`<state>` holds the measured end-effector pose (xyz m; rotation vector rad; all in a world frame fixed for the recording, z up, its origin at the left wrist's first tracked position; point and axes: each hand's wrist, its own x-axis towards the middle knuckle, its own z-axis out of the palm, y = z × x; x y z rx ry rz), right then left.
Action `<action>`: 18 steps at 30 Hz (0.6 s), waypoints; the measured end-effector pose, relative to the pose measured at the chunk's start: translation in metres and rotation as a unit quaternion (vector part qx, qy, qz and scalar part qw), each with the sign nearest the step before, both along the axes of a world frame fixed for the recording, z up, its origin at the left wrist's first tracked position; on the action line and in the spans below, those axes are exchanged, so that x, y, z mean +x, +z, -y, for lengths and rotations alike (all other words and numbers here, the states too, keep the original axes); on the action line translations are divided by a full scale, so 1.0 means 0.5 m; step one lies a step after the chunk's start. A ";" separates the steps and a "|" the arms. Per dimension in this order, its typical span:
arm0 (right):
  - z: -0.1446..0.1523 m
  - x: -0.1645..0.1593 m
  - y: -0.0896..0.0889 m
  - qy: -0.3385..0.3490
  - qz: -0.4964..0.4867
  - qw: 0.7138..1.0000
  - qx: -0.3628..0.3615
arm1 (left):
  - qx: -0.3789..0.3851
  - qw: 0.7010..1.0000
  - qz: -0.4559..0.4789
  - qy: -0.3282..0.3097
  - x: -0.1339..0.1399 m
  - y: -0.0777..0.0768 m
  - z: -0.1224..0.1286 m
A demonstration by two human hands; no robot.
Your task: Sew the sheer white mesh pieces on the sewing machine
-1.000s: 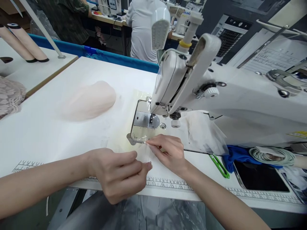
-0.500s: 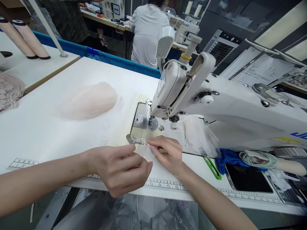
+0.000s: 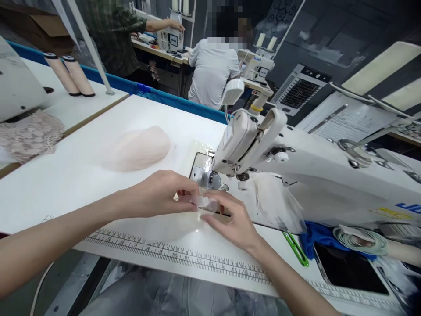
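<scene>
My left hand (image 3: 167,194) is closed in a pinch on a thin, see-through whitish piece of fabric (image 3: 208,203), just in front of the needle plate. Close on its right, my right hand (image 3: 234,219) has thumb and fingers apart, its fingertips against the same fabric. Part of the fabric is hidden behind the fingers. The sewing machine (image 3: 245,142) stands right behind both hands, with its metal needle plate (image 3: 201,174) beyond the left fingertips. A sheer pale pink fabric piece (image 3: 143,149) lies on the white table to the left.
Pale sheer fabric (image 3: 274,199) lies under the machine arm. To the right are a green thread snipper (image 3: 296,249), a phone (image 3: 350,267) and blue cloth (image 3: 309,237). A printed ruler (image 3: 177,256) runs along the front edge. Lace (image 3: 33,136) lies at left; two people work beyond.
My left hand has moved up, turning its pinched fingertips toward the right hand. My right thumb has parted from the fingers. The camera view has shifted, showing more of the left side.
</scene>
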<state>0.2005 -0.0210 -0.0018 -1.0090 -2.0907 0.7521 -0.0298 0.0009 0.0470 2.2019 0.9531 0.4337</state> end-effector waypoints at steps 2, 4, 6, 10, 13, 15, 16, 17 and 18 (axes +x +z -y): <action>-0.004 -0.017 0.029 0.034 0.021 0.997 -0.068 | -0.053 0.999 -0.003 0.003 -0.009 0.009 -0.003; -0.012 -0.041 0.053 0.035 -0.004 0.991 -0.127 | -0.077 0.997 0.001 0.004 -0.019 0.016 -0.006; -0.024 -0.067 0.067 0.041 -0.053 0.981 -0.182 | -0.101 0.995 0.010 0.013 -0.036 0.020 -0.011; -0.046 -0.110 0.069 0.065 -0.156 0.944 -0.282 | -0.184 0.982 0.027 0.013 -0.115 0.014 -0.016; -0.057 -0.136 0.063 0.047 -0.177 0.925 -0.333 | -0.247 0.964 0.086 0.046 -0.204 -0.007 -0.010; -0.067 -0.157 0.061 0.042 -0.171 0.921 -0.348 | -0.245 0.951 0.154 0.113 -0.257 -0.017 -0.012; -0.075 -0.171 0.060 0.040 -0.173 0.921 -0.346 | -0.235 0.943 0.186 0.148 -0.278 -0.019 -0.020; -0.086 -0.186 0.060 0.035 -0.184 0.923 -0.337 | -0.217 0.937 0.208 0.180 -0.295 -0.017 -0.033; -0.100 -0.203 0.060 0.026 -0.206 0.925 -0.319 | -0.190 0.933 0.216 0.214 -0.307 -0.012 -0.053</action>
